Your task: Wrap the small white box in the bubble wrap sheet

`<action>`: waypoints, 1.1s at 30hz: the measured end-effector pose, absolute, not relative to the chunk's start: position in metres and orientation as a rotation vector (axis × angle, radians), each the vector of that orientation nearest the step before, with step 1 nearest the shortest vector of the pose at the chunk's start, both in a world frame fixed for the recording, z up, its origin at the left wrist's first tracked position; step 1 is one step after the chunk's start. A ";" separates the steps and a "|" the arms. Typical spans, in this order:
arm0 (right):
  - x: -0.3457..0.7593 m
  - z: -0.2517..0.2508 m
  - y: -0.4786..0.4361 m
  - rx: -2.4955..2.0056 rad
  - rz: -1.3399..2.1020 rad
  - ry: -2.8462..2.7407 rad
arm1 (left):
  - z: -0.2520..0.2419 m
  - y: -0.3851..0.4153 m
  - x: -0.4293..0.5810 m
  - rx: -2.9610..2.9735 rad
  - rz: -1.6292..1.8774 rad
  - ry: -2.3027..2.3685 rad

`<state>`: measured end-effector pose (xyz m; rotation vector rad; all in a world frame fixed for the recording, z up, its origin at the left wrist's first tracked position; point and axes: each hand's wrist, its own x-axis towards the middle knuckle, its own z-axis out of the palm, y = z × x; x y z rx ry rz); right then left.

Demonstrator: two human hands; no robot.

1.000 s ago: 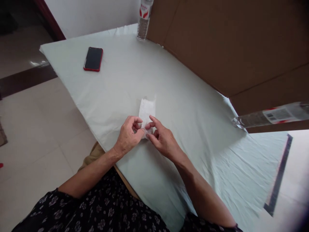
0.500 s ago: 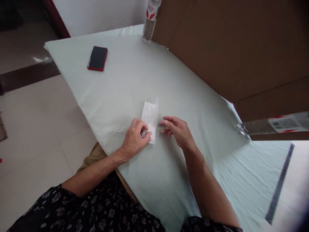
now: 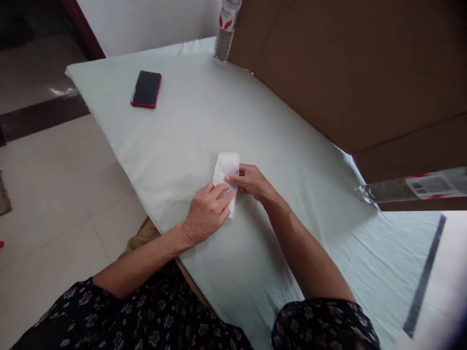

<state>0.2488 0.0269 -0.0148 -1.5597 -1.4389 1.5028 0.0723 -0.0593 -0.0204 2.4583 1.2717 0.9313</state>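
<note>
Pale tiles (image 3: 47, 194) show at our far left, beyond the edge of the cloth-covered, light green worktop (image 3: 182, 126). Towards its far left corner lies a red-cased phone (image 3: 146, 89), face up with a dark screen, well apart from anything else.

Next comes our left hand (image 3: 209, 209), fingers bent over the near part of a white sheet (image 3: 226, 163); whether it pinches the sheet or only presses on it, we cannot tell. The sheet is on the worktop, near the edge closest to us; we cannot make out whether it is paper or film. Our right hand (image 3: 251, 182) grasps its right edge, thumb on top, the other fingers partly hidden.

We take the step in hand to be folding or straightening the sheet. As we judge it, the next move calls for a steady left hand and a light right grip, so the edge comes round without creasing.

We find no writing on the sheet. Well beyond it, an upright bottle (image 3: 223, 43) carries a white label (image 3: 226, 19) with red shapes, its small lettering too blurred for us. Rightward, brown cardboard (image 3: 346, 73) shows no print. At far right, a second bottle (image 3: 390, 190) bears a barcode (image 3: 419, 188), but no words we can read.
</note>
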 end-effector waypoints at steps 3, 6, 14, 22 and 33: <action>0.245 -0.016 0.025 -1.450 1.395 -1.415 | -0.021 -0.056 0.070 2.383 0.956 1.268; 0.240 -0.016 0.014 -1.329 1.338 -1.320 | -0.023 -0.056 0.069 2.276 1.004 1.283; 0.241 -0.009 -0.038 -1.095 1.168 -1.554 | -0.034 -0.061 0.063 1.943 1.174 1.465; 0.253 -0.022 -0.064 -1.015 0.646 -2.030 | -0.030 -0.040 0.048 1.928 0.952 1.075; 0.252 -0.053 -0.076 -1.000 0.220 -2.190 | -0.022 -0.047 0.018 2.062 0.766 0.890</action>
